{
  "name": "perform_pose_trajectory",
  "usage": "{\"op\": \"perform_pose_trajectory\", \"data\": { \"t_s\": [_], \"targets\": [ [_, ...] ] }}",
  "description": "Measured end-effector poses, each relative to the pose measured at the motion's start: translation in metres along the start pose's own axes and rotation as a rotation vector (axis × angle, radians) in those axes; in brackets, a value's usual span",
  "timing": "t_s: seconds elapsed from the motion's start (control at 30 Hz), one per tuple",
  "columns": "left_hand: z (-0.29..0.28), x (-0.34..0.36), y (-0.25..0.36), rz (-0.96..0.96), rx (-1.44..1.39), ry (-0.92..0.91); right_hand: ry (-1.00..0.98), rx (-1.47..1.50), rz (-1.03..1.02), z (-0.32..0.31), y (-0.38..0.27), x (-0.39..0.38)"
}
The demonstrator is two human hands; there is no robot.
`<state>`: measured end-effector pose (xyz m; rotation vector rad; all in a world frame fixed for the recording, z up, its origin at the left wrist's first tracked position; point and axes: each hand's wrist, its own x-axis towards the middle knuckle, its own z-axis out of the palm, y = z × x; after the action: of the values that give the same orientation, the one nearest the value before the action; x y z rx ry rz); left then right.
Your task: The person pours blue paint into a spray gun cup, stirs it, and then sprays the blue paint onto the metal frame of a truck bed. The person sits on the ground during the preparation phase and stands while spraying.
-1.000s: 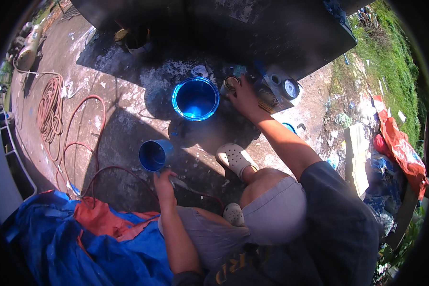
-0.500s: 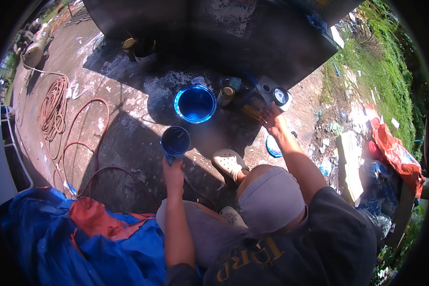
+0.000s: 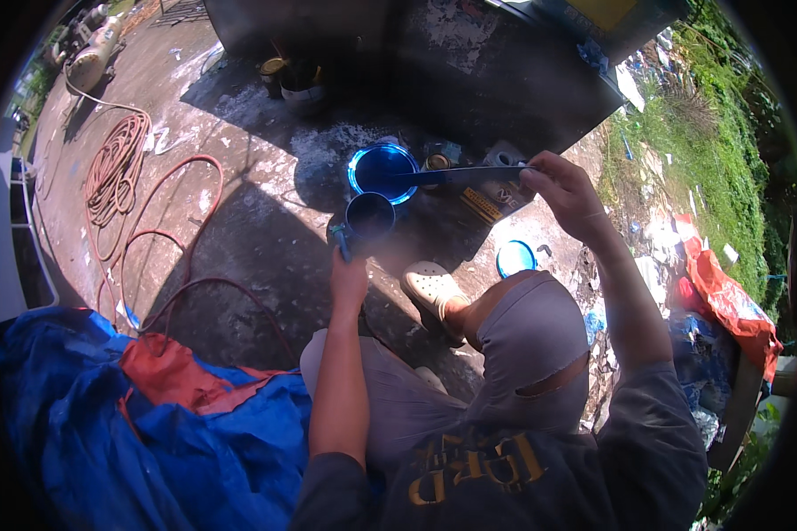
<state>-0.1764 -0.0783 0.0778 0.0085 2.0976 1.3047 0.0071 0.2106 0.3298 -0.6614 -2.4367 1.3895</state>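
My left hand (image 3: 349, 281) is closed on the handle of a dark blue jug (image 3: 369, 215), which is held upright just in front of a blue paint bucket (image 3: 356, 184). Between the fingers of my right hand (image 3: 565, 193) is the end of a long flat stirring stick (image 3: 469, 175), dark with blue on it. The stick lies nearly level, and its far end reaches over the bucket's rim. Whether its tip touches the paint, I cannot tell. A small can (image 3: 437, 163) stands right of the bucket, partly behind the stick.
A round blue-edged lid (image 3: 516, 258) lies right of my foot. Behind the bucket stands a large dark box-like structure (image 3: 505, 88). A coiled red hose (image 3: 119, 168) spreads on the left, and a blue tarp (image 3: 212, 451) lies beside me. Litter and a red sack (image 3: 726, 296) are on the right.
My right hand has taken hold of the stick, lifted it and drawn back to the right. My left hand has brought the jug closer to the bucket.
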Motion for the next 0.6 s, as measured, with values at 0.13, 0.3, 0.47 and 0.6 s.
{"op": "perform_pose_trajectory", "data": {
  "t_s": [0.13,0.3,0.47,0.6],
  "targets": [
    [0.005,-0.006,0.008,0.015,0.043,-0.023,-0.229,-0.600,-0.122,0.025,-0.082,0.015],
    [0.035,-0.034,0.036,-0.002,0.051,-0.127,-0.500,-0.890,-0.188,0.060,-0.054,0.036],
    [0.036,-0.034,0.029,0.050,-0.071,-0.103,-0.244,-0.711,-0.279,0.048,-0.042,0.029],
    [0.022,-0.049,0.046,-0.003,-0.229,-0.077,-0.107,-0.682,-0.051,-0.006,0.016,-0.003]
  ]
}}
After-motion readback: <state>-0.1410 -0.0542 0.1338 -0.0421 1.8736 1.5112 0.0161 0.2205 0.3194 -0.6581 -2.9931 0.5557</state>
